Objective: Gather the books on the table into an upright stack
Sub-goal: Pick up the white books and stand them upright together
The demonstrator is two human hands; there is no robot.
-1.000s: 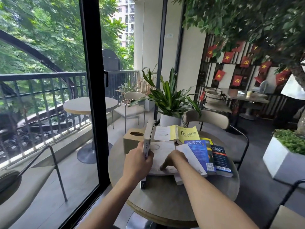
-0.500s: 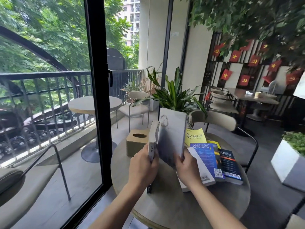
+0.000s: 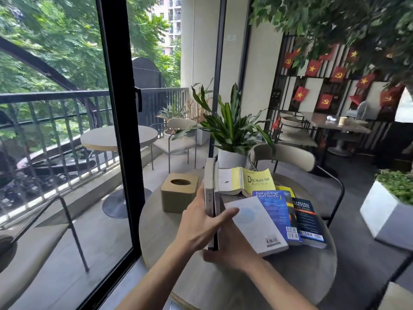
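Two grey-white books [image 3: 210, 193] stand on edge together on the round table [image 3: 178, 276], spines toward me. My left hand [image 3: 199, 227] presses on their left side with fingers across the spines. My right hand [image 3: 230, 249] holds them from below and the right. To the right, a white book [image 3: 257, 224], a blue book [image 3: 276, 211] and a dark book [image 3: 307, 222] lie flat and overlapping. An open yellow book [image 3: 250, 181] lies face down behind them.
A tan tissue box [image 3: 178, 193] sits left of the upright books. A potted plant [image 3: 230, 139] and a chair [image 3: 288, 155] stand behind the table. A black glass door frame [image 3: 120, 130] runs along the left. A white planter [image 3: 388, 211] stands at the right.
My right hand lifted the second book from flat and pressed it upright against the first. Both hands now clamp the pair together.
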